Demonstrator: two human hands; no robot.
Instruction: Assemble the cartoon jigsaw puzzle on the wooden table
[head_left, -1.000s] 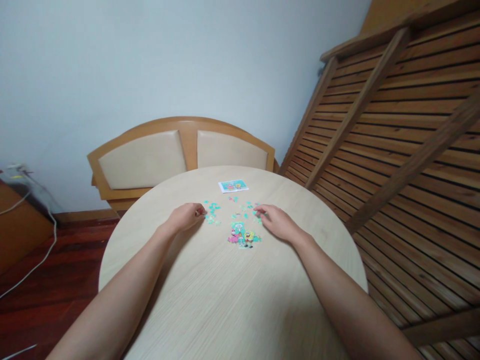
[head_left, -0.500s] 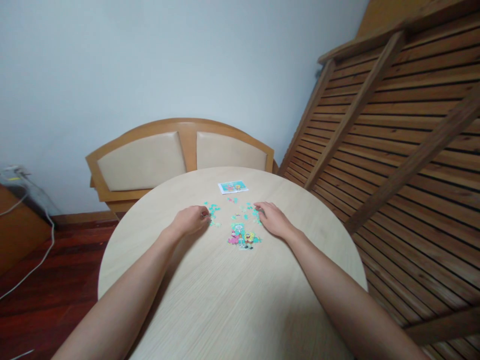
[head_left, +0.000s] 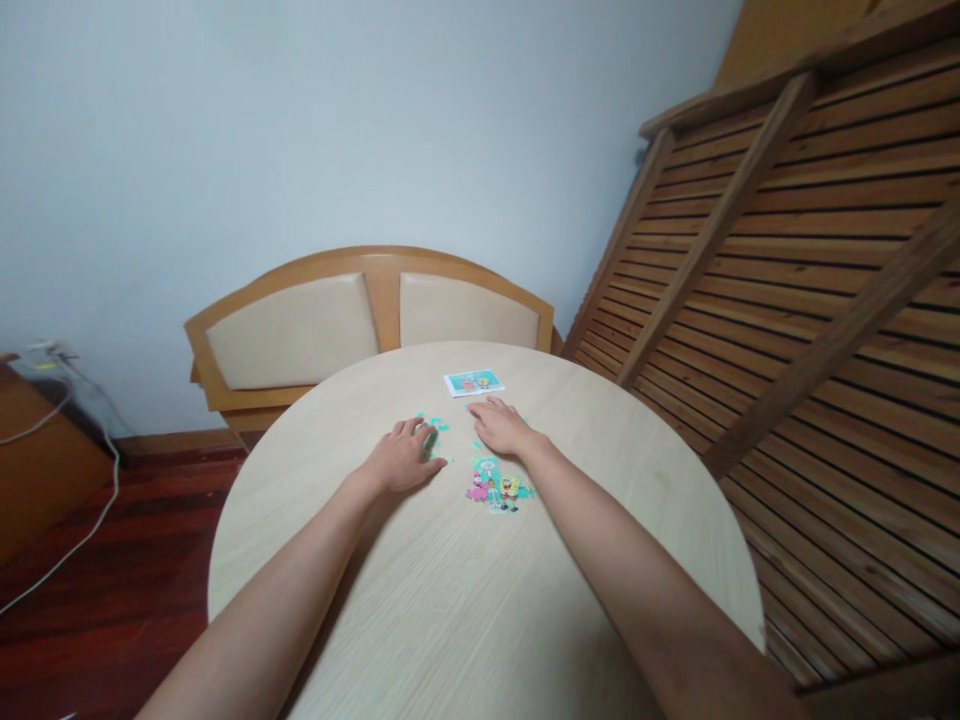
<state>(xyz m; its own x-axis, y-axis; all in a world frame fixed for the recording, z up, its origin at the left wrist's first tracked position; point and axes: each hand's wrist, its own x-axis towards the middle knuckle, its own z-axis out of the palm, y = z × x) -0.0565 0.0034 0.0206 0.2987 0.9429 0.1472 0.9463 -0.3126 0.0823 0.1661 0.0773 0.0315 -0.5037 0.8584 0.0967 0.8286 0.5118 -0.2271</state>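
Observation:
A partly joined jigsaw puzzle [head_left: 493,487] with cartoon figures in pink, yellow and teal lies flat on the round table [head_left: 420,620]. Left of it, my left hand [head_left: 405,455] is open, fingers spread over loose teal puzzle pieces [head_left: 441,426]. My right hand [head_left: 500,425] reaches in just above the joined part, with its fingers stretched out at the loose pieces there. It covers most of the pieces beneath it, and whether a fingertip touches one cannot be made out. Behind the hands lies a picture card [head_left: 474,383] with the same cartoon figures.
A wooden headboard [head_left: 386,300] with cream panels stands behind the table against the wall. To the right leans a large slatted wooden frame [head_left: 787,280], close to the table's edge. A white cable [head_left: 112,490] hangs at the far left above the dark red floor.
My right hand has moved left and now covers the middle pieces. My left hand has spread its fingers over the left pieces. The whole view has shifted slightly.

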